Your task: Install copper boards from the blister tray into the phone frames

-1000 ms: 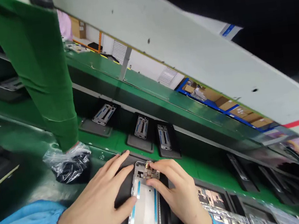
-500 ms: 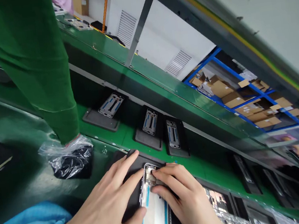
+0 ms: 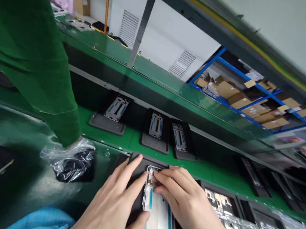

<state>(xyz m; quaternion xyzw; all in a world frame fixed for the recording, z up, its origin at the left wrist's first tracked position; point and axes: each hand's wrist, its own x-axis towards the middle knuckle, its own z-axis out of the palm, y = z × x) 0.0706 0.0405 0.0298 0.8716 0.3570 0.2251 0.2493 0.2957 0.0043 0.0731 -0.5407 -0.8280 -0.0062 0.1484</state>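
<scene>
A silver phone frame with blue strips along its sides lies on a black foam tray in front of me. My left hand is spread open, fingertips at the frame's left edge and on the tray. At the frame's top end, my right hand has thumb and fingers drawn together over a small circuit board. Its fingers cover the board's right part, so how it sits there is partly hidden.
Beyond the tray, a green conveyor carries several black trays with phone frames. At right are trays of shiny metallic parts. A clear bag with black contents lies left, below a hanging green sleeve-like cloth.
The trays on the conveyor have shifted slightly to the right. My right fingers have moved slightly left over the board; my left hand stays nearly still.
</scene>
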